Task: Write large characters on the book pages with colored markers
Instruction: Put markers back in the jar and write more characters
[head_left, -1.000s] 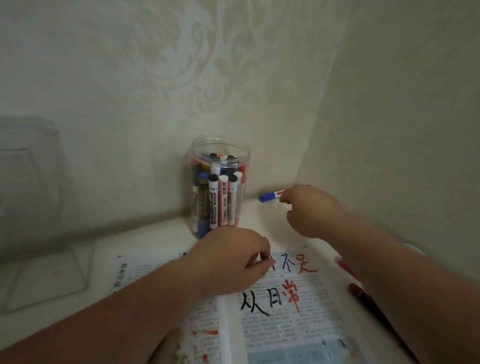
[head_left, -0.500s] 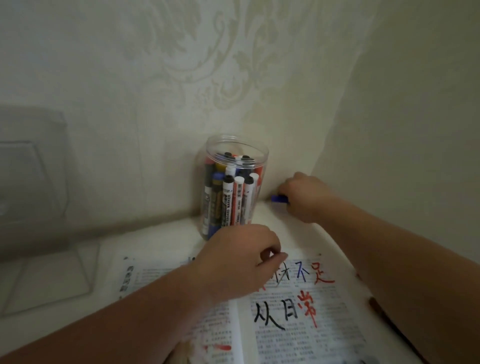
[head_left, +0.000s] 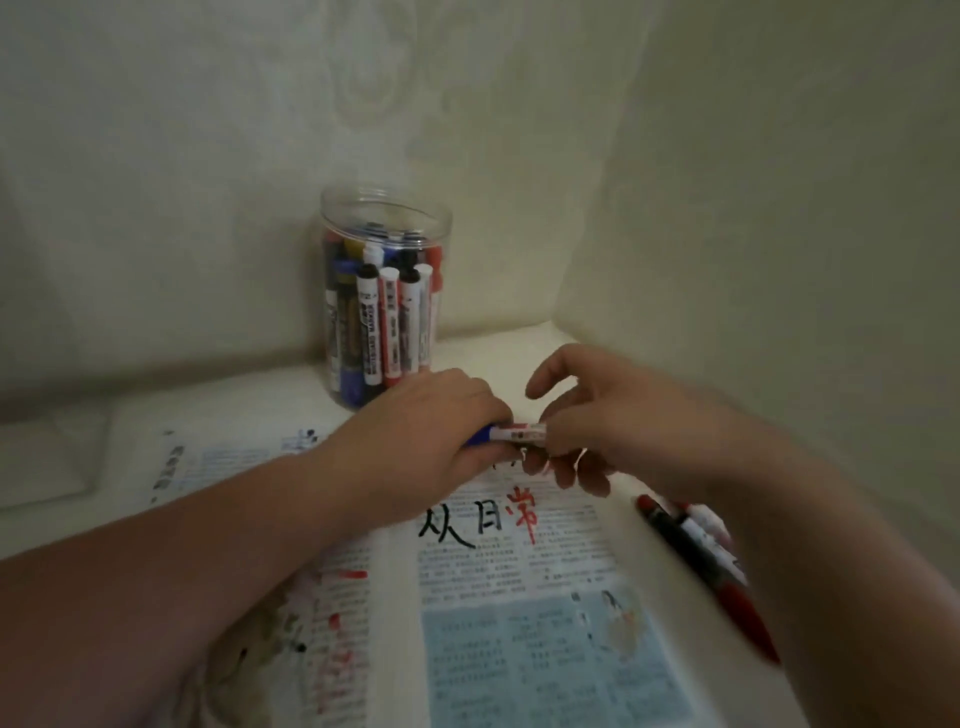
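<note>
An open book (head_left: 519, 597) lies on the white table, with large black, blue and red characters written near the top of its right page. Above that page both hands hold one marker (head_left: 511, 433) with a white barrel and a blue cap. My left hand (head_left: 431, 431) grips the blue cap end. My right hand (head_left: 587, 415) pinches the white barrel, its index finger lifted. My hands hide the top row of characters.
A clear plastic jar (head_left: 384, 296) full of several markers stands in the wall corner behind my hands. Red and black markers (head_left: 696, 545) lie on the table right of the book, partly under my right forearm. A clear box (head_left: 47, 457) sits far left.
My right hand has drawn back from the wall corner with the blue-capped marker to over the book. My left hand has taken hold of its cap end.
</note>
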